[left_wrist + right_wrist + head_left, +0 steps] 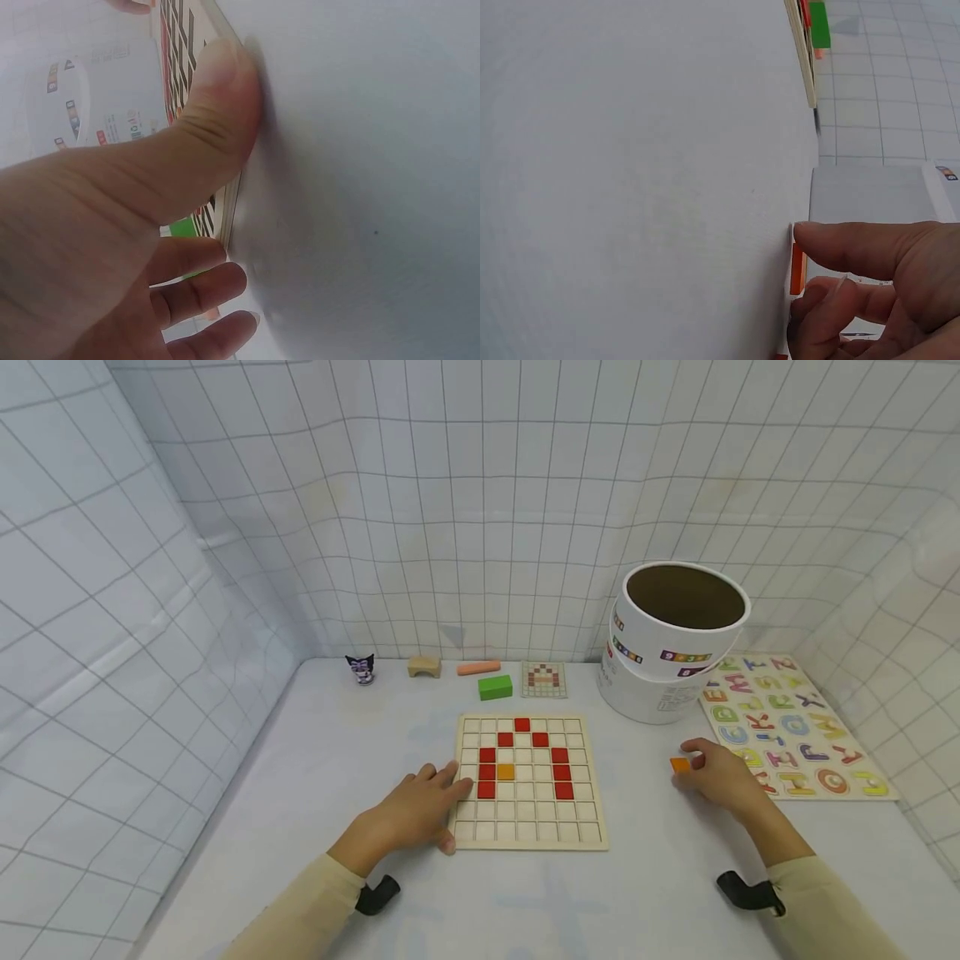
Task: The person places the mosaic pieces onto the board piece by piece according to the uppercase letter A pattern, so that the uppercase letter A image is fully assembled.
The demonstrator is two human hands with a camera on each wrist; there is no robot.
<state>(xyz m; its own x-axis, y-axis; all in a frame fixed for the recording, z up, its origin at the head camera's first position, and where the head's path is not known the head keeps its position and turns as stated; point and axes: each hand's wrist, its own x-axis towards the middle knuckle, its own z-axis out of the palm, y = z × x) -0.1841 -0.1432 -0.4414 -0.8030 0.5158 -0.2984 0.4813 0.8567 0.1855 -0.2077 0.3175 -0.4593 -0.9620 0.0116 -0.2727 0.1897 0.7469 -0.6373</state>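
A square wooden grid board (536, 835) lies flat in the middle of the table. Red tiles (562, 773) form a pointed arch on it, and one orange tile (506, 772) sits inside the arch's left side. My left hand (420, 806) rests at the board's left edge with fingers spread; its thumb (225, 82) lies along the edge in the left wrist view. Right of the board, my right hand (716, 774) pinches an orange square tile (679, 765) low over the table. That tile (797, 268) shows between thumb and fingers in the right wrist view.
A white bucket (652, 693) stands at the back right beside an alphabet puzzle board (832, 789). Along the back lie a small figurine (362, 670), a wooden arch block (424, 667), an orange stick (478, 668), a green block (495, 687) and a pattern card (544, 680).
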